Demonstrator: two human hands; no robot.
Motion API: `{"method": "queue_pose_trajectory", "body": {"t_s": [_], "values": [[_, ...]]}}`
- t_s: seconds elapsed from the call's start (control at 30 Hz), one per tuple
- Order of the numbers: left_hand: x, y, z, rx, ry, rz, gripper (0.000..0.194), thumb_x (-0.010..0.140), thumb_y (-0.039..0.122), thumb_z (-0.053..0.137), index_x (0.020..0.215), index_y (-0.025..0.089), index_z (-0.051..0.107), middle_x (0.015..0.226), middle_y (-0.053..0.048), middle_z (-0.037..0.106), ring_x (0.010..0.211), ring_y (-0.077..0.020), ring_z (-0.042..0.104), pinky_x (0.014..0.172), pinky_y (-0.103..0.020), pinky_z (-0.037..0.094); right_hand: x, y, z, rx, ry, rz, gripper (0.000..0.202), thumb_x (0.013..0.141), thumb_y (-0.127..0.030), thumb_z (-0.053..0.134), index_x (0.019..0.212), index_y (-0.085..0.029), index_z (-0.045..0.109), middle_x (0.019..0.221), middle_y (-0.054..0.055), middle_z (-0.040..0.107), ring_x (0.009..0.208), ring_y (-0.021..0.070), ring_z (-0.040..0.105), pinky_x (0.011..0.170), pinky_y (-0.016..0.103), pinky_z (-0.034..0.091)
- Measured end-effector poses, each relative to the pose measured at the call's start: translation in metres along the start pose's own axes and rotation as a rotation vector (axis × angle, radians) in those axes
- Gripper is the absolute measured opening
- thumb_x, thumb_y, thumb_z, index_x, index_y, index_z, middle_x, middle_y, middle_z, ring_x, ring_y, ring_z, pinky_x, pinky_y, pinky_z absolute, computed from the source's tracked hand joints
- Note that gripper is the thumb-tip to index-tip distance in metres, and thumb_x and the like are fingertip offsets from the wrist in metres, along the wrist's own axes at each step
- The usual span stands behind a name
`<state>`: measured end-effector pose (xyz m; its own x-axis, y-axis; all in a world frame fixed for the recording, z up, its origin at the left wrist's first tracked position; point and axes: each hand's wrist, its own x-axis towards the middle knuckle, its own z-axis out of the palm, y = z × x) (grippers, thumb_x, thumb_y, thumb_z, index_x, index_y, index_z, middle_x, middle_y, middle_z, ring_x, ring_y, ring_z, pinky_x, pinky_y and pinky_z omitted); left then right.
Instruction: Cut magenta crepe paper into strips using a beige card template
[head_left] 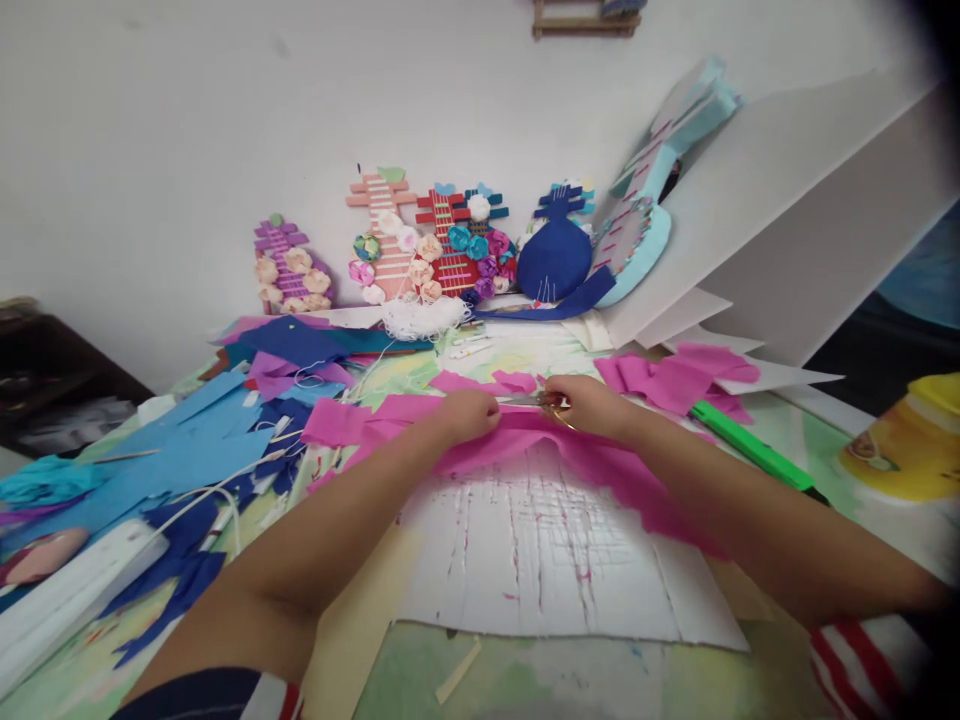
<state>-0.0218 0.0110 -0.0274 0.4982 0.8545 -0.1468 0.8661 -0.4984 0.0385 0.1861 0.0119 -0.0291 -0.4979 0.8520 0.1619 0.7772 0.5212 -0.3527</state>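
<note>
Bright pink crepe paper stretches between my hands over a scored white board. Closed fingers of my left hand grip the paper at its upper edge. My right hand is closed around the handles of gold-handled scissors, whose blades point left along the paper toward my left hand. A narrow pink strip lies just beyond the blades. How far the blades are apart is hard to tell.
Blue paper scraps and a white power strip lie left. A green cutter, crumpled pink paper and a yellow cup are right. Decorated paper instruments lean against the wall behind white string.
</note>
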Motion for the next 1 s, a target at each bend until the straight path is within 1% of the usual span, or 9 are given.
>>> {"method": "queue_pose_trajectory", "body": {"t_s": [0.07,0.17,0.33,0.43,0.5,0.6,0.7,0.83,1.0], "values": [[-0.001,0.002,0.001,-0.007,0.005,-0.008,0.027,0.085,0.029,0.048,0.109,0.015,0.049,0.108,-0.007,0.052,0.09,-0.0182,0.054,0.075,-0.037,0.046,-0.001,-0.003,0.007,-0.016,-0.023,-0.053,0.004,0.069,-0.022,0.048,0.069,-0.018,0.05,0.069,0.002,0.056,0.062,0.0124,0.046,0.056,0.022,0.031],[-0.002,0.003,0.0,0.0,0.045,-0.001,0.028,0.085,0.03,0.048,0.109,0.015,0.049,0.107,-0.007,0.052,0.089,-0.0179,0.054,0.075,-0.037,0.046,-0.002,-0.003,0.014,-0.016,-0.033,-0.041,0.003,0.066,-0.016,0.049,0.068,-0.018,0.05,0.069,0.003,0.056,0.062,0.0128,0.046,0.055,0.022,0.03],[-0.012,0.01,0.002,0.046,0.187,0.034,0.025,0.085,0.031,0.043,0.1,0.015,0.057,0.099,-0.008,0.058,0.093,-0.022,0.053,0.08,-0.036,0.042,-0.003,0.0,0.015,0.013,-0.004,-0.002,0.006,0.067,-0.014,0.046,0.069,-0.018,0.05,0.067,0.002,0.056,0.06,0.012,0.046,0.055,0.021,0.031],[-0.029,0.023,0.013,0.067,0.271,0.065,0.036,0.087,0.032,0.034,0.11,0.011,0.051,0.111,-0.014,0.052,0.106,-0.026,0.045,0.09,-0.04,0.033,0.001,0.004,0.009,0.03,0.022,0.052,0.004,0.069,-0.018,0.045,0.067,-0.018,0.049,0.064,0.001,0.055,0.059,0.0117,0.046,0.054,0.022,0.031],[-0.043,0.033,0.023,0.072,0.28,0.122,0.046,0.085,0.04,0.036,0.12,0.012,0.044,0.126,-0.015,0.041,0.118,-0.0275,0.033,0.098,-0.041,0.023,0.005,0.008,0.004,0.04,0.032,0.096,0.005,0.068,-0.021,0.047,0.066,-0.017,0.049,0.064,0.002,0.055,0.058,0.0117,0.045,0.053,0.022,0.03],[-0.056,0.04,0.036,0.031,0.173,0.192,0.064,0.08,0.051,0.038,0.132,0.014,0.029,0.138,-0.014,0.024,0.127,-0.0291,0.015,0.102,-0.043,0.013,0.011,0.013,-0.007,0.061,0.022,0.15,0.007,0.067,-0.024,0.049,0.066,-0.017,0.049,0.063,0.001,0.054,0.056,0.011,0.045,0.051,0.022,0.031],[-0.061,0.039,0.042,-0.021,0.038,0.203,0.071,0.081,0.056,0.031,0.135,0.013,0.019,0.14,-0.016,0.017,0.128,-0.0295,0.013,0.102,-0.045,0.013,0.016,0.014,-0.02,0.082,0.011,0.175,0.008,0.066,-0.025,0.049,0.065,-0.016,0.049,0.059,0.0,0.052,0.052,0.0094,0.042,0.048,0.021,0.03],[-0.067,0.042,0.041,-0.031,-0.018,0.202,0.074,0.08,0.059,0.03,0.136,0.012,0.017,0.14,-0.017,0.013,0.128,-0.0295,0.009,0.102,-0.045,0.012,0.02,0.017,-0.039,0.082,0.04,0.179,0.009,0.066,-0.025,0.049,0.067,-0.016,0.048,0.06,-0.001,0.05,0.052,0.0083,0.041,0.047,0.02,0.03],[-0.09,0.057,0.035,-0.082,-0.088,0.197,0.075,0.081,0.059,0.027,0.137,0.011,0.01,0.141,-0.017,0.004,0.129,-0.0286,0.0,0.102,-0.045,0.01,0.031,0.023,-0.055,-0.001,0.065,0.159,0.009,0.066,-0.025,0.049,0.066,-0.016,0.048,0.06,-0.001,0.05,0.054,0.009,0.041,0.048,0.021,0.028]]}}
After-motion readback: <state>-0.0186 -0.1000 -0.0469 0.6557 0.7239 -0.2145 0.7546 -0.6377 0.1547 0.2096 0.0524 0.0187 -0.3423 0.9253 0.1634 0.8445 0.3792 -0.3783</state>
